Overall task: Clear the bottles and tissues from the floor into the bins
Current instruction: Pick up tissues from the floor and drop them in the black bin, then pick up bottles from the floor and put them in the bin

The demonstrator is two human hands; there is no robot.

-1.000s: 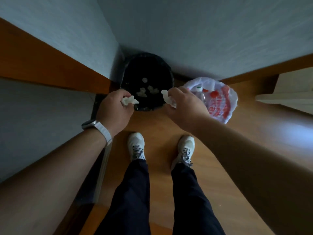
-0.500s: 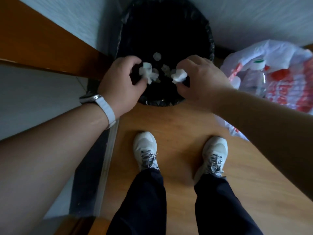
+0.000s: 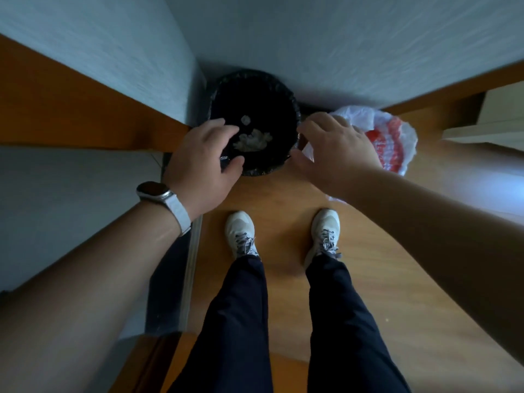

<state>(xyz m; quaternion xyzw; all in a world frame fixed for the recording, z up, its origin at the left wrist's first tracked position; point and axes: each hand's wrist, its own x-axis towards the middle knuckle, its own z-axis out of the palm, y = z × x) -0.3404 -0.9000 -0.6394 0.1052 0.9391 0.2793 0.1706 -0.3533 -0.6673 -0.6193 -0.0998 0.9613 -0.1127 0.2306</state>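
An indoor room corner, likely a home: a wooden floor (image 3: 397, 251) meets pale textured walls (image 3: 312, 46) with wooden skirting (image 3: 85, 114). A black-lined waste bin (image 3: 283, 109) sits in the corner beside a red-and-white plastic bag (image 3: 394, 143).

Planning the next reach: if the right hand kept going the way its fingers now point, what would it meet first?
Probably the rim of the black lined bin: the open right hand points up-left toward it, above the white and red plastic bag. Depth is unclear, so it might pass above the rim.
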